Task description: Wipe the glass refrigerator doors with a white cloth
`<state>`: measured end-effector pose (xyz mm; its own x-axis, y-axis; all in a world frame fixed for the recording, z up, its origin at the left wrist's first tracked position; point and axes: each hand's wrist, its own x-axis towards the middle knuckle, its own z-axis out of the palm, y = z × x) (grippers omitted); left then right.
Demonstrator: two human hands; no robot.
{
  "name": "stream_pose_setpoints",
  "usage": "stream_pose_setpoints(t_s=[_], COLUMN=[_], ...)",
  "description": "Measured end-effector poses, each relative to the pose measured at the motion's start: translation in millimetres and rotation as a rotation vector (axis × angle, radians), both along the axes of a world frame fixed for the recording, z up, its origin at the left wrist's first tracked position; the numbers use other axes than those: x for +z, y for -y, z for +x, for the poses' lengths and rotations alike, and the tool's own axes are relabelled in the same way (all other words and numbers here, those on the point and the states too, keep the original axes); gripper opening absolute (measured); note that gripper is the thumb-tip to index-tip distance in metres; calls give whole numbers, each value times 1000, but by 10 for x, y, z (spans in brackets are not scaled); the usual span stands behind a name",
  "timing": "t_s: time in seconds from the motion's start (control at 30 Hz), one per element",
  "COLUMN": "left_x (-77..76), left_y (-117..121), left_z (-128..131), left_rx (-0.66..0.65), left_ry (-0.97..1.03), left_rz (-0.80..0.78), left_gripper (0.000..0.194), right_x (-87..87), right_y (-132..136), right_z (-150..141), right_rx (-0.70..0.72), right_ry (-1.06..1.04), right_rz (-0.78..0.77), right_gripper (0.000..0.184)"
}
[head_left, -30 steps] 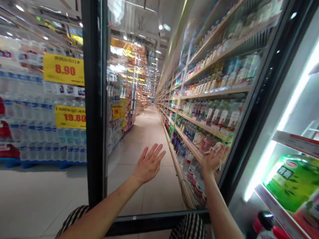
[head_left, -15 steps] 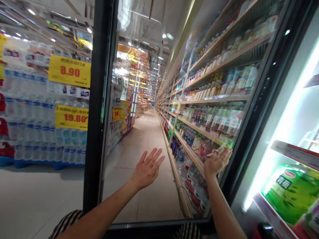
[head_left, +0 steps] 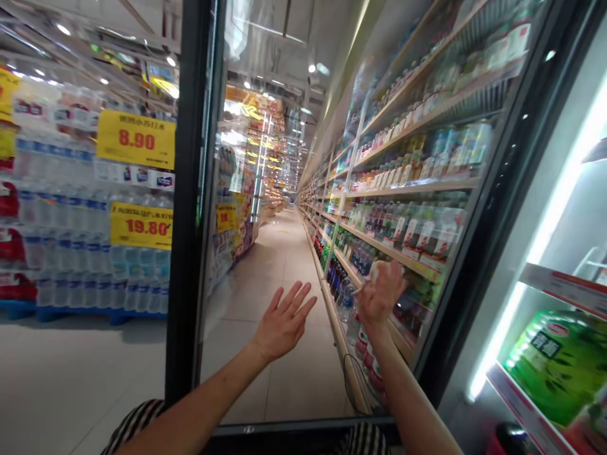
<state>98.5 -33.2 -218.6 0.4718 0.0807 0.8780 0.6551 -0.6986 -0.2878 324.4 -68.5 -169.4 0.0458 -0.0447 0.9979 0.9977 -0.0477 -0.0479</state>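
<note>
Before me stands a glass door [head_left: 246, 373] in a black frame [head_left: 187, 189]. My left hand [head_left: 283, 322] lies flat at the glass, its fingers spread, nothing in it. My right hand [head_left: 379, 300] is up against the pane further right, pressing a crumpled whitish cloth [head_left: 371, 275] to it. The fingers hide most of the cloth, and the hand is slightly blurred. Rows of drink bottles show in the glass behind both hands; they look like a reflection or a view through it.
Lit cooler shelves at right hold a green drink pack [head_left: 557, 360] above a shelf-edge strip [head_left: 526, 404]. At left, stacked packs of bottled water [head_left: 71, 246] stand on a blue pallet [head_left: 80, 313], with yellow price signs [head_left: 136, 139] in front. Pale floor tiles [head_left: 85, 379] run between.
My right hand has swept left across the glass with the cloth, away from the door's right frame. The left hand stays nearly in place. The view has shifted slightly.
</note>
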Motion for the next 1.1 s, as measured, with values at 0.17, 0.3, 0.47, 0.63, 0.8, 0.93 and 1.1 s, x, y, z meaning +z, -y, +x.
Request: stream_pose_setpoints(t_s=[0.17,0.3,0.47,0.63,0.8,0.93,1.1], left_x=[129,508,810,779,777,775,764], left_y=[-14,-55,-96,-119,-123,-128,-133], left_z=[-115,-222,-175,-133,-140,-131,-137], left_rx=[-18,30,55,65,65,63,63], left_ry=[-15,133,184,181,180,189,181], left_rz=[8,57,83,74,71,78,65], left_gripper=[49,53,55,55,54,52,55], right_x=[-81,236,319,240,469,383,315], right_y=[14,115,69,48,109,27,51], right_z=[53,587,302,242,626,325,431], right_rx=[41,-41,6,16,-49,-8,14], right_ry=[204,-330,-71,250,-285,21,172], right_rz=[-114,160,89,-76,176,61,-28], right_gripper=[50,53,51,52,53,52,50])
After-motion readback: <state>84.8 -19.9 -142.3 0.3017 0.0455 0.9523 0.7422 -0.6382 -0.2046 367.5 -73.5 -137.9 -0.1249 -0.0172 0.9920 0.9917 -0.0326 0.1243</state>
